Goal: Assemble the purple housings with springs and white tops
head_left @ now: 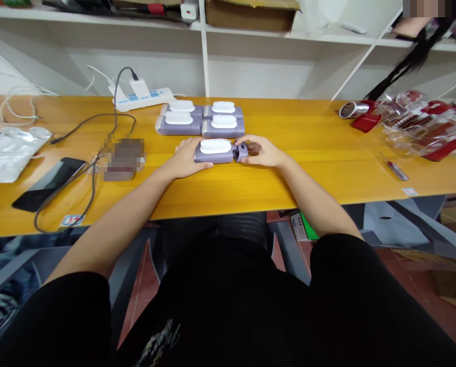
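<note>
The left hand [184, 159] and right hand [261, 152] clasp both ends of a stiff, seemingly light lilac plastic block with white ribbed top [217, 151], best gripped by its sides

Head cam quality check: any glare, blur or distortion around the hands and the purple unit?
Head view: even indoor light, soft glare on the yellow table; wide-angle bowing bends the table edge and shelves. The left hand and right hand on the purple device are fairly sharp, with small shadows beneath. A patch left of them and the top right corner are pixelated; the red packets at right are smeared.
</note>
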{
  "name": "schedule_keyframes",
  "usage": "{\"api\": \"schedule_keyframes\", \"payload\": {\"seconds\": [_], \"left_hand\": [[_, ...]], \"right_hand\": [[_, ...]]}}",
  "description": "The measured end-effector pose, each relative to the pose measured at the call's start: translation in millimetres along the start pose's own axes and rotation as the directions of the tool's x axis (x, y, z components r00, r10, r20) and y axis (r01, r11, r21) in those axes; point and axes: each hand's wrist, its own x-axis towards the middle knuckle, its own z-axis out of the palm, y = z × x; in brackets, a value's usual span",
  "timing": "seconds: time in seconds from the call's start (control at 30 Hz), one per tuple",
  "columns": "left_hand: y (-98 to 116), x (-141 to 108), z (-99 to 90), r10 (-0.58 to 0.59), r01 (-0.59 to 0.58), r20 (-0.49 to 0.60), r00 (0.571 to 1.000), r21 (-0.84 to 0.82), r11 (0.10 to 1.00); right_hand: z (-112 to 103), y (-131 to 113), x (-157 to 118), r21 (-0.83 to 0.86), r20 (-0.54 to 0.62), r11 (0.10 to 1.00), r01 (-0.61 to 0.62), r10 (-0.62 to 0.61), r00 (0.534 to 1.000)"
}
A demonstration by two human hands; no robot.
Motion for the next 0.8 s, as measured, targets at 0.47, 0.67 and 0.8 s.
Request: {"api": "schedule_keyframes", "payload": {"seconds": [0.47,0.67,0.8], "left_hand": [[-8.8,0.5,-1.8,0.039,-0.04,-0.016,0.999,-0.044,0.998],[-6.5,-1.2,-6.4,0.085,-0.084,0.014,0.996,-0.047,0.995],[-4.7,-2.1,-7.9,0.099,-0.098,0.022,0.995,-0.043,0.994]], "right_hand": [[5.9,-18.0,-1.5,-0.331,-0.112,0.943,0.031,-0.072,0.991],[8.4,-23.7,0.9,-0.424,-0.061,0.902,0.076,-0.112,0.992],[12.8,-29.3,1.7,-0.444,-0.041,0.892,0.083,-0.112,0.993]]}}
